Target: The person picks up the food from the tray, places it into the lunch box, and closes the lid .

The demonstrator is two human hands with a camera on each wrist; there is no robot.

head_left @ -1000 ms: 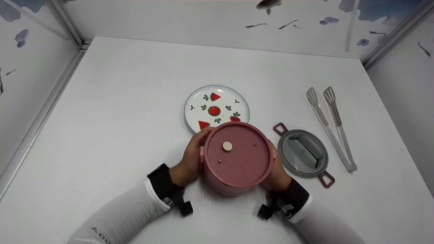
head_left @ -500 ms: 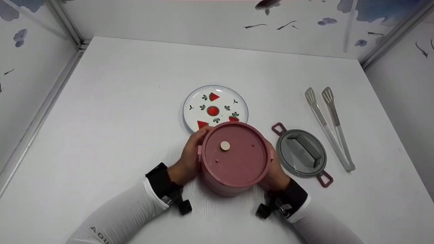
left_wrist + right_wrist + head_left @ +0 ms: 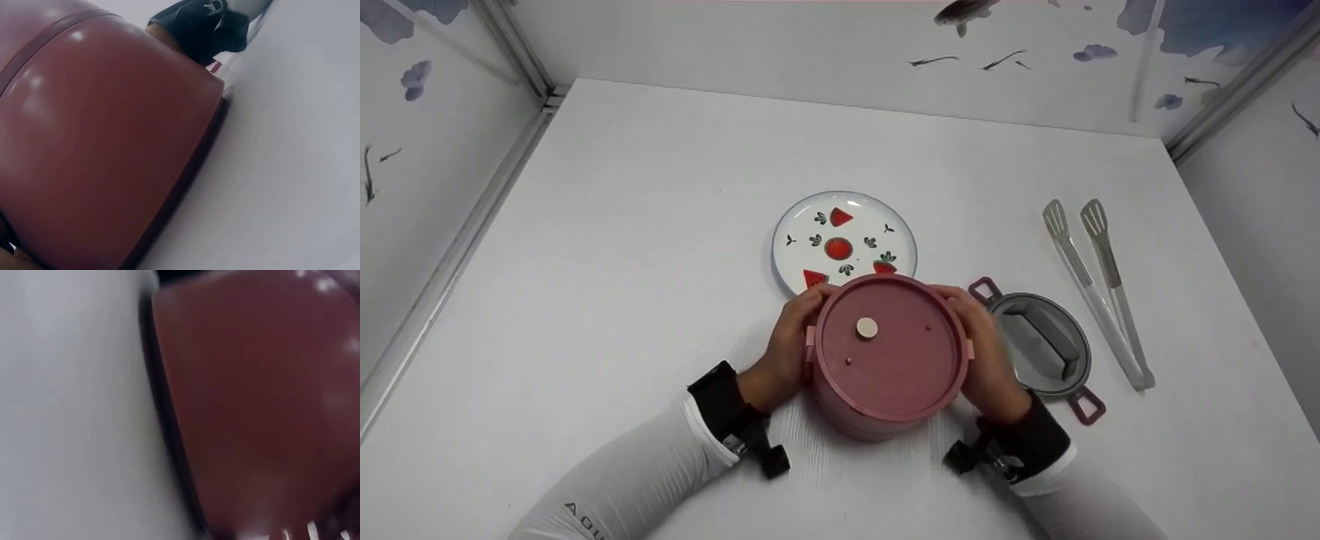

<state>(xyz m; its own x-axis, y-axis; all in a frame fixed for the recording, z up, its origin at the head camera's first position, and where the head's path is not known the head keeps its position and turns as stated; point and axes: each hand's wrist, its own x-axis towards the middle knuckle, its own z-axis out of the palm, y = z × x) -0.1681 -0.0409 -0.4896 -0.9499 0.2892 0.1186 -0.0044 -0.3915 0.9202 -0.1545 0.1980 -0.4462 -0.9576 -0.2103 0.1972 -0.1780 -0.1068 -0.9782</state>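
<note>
A round pink lunch box (image 3: pixel 896 367) with a cream knob on its lid and a clip on each side stands upright in the head view. My left hand (image 3: pixel 784 349) grips its left side, the thumb side near the rim. On the other side my right hand (image 3: pixel 988 352) holds the box by the right clip, fingers lying along the far right rim. The box's wall (image 3: pixel 107 129) fills much of the left wrist view. In the blurred right wrist view, the same wall (image 3: pixel 253 399) shows beside the white table. Some fingers are hidden behind the box.
Behind the box lies a white plate (image 3: pixel 802 225) with watermelon patterns, partly covered by it. A round grey lid-like piece (image 3: pixel 1039 345) with dark red loop handles lies close to my right hand. Slotted metal tongs (image 3: pixel 1102 300) lie farther right on the white table (image 3: pixel 607 247).
My right hand has shifted up and outward along the box's right side, its fingers now showing at the rim. The left hand and the box stay in place; the view shifts slightly.
</note>
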